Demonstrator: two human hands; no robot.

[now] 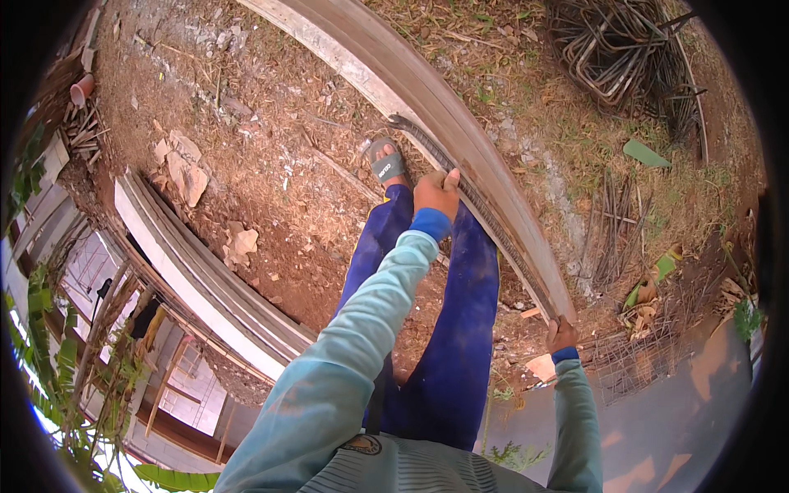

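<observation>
We stand on dry, littered ground (288, 222) with a dark ridged bar (511, 245) in front of us, toward the right, lying along the edge of a long, pale-brown board (526, 215). Its hooked end is far, beside our sandalled foot (386, 167). Our hands are apart: the left hand (436, 194) is curled around the bar nearer its far end, thumb against its edge. The right hand (562, 335) is curled at the near end; we cannot tell whether it clasps the bar, the board or both. Far to the right sits a heap of bent metal rods (612, 53), with a green leaf (647, 154) nearer than it. On the left lies a stack of long boards (164, 242), near crumpled tan scraps (186, 170). Wire mesh (657, 361) lies to the near right.
</observation>
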